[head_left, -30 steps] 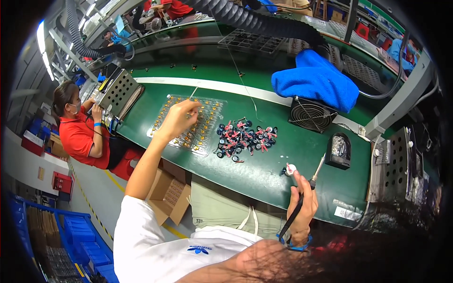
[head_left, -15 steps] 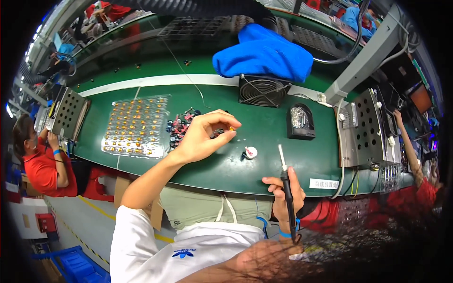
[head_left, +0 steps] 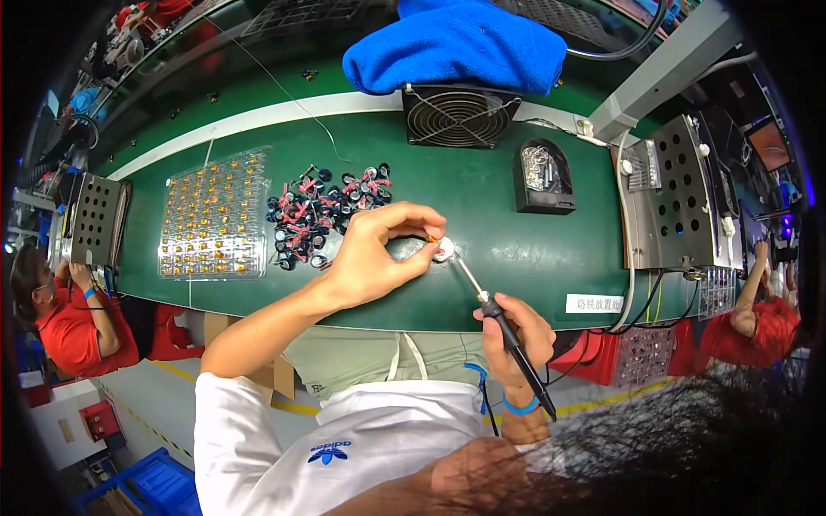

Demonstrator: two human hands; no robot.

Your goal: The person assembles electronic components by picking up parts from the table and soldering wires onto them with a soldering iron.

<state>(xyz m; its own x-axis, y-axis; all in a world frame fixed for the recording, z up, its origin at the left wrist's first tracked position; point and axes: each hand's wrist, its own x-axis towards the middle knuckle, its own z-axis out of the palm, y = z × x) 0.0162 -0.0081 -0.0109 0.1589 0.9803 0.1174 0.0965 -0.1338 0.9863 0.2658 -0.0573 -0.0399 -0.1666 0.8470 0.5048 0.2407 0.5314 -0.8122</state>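
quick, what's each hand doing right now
Left hand: fingertips pinched on a small orange part at the white round piece.
Right hand: closed around the soldering iron, tip at that piece.

Bench layout from my head view

Tray (head_left: 212, 217) lies left of the parts pile (head_left: 320, 215); fan (head_left: 458, 114) behind, holder (head_left: 544, 176) to its right.

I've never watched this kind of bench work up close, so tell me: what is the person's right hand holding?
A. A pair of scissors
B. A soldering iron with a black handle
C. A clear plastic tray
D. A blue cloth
B: the right hand grips a soldering iron by its black handle, its metal tip reaching to the small round part that the left hand steadies.
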